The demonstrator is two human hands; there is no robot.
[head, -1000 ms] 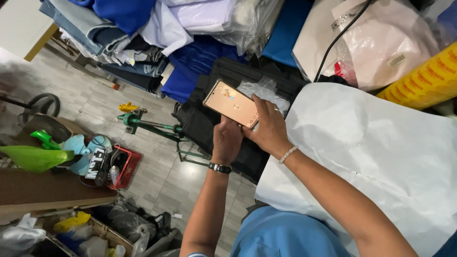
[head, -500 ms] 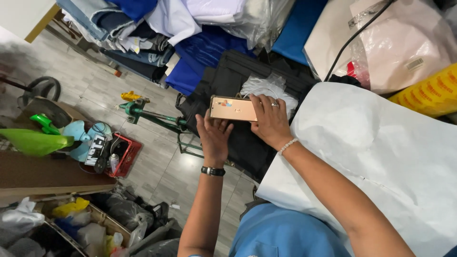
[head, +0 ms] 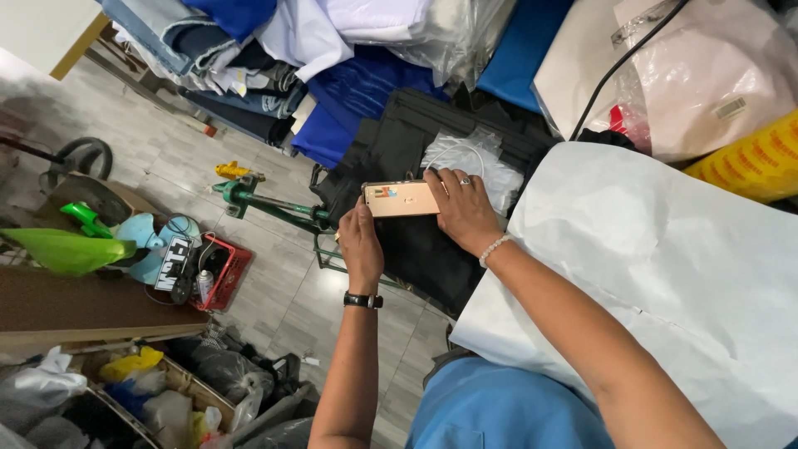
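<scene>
Both hands grip a gold phone (head: 402,199), left hand (head: 359,245) at seven o'clock, right hand (head: 462,212) at three; black cloth (head: 416,249) lies untouched beneath

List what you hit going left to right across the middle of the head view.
green plastic piece → red crate → left hand → gold phone → right hand → white sheet → yellow bag

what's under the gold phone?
Beneath the gold phone, held by the left hand and right hand, lies black fabric, beside a clear plastic bag. The patch directly below is covered.
</scene>
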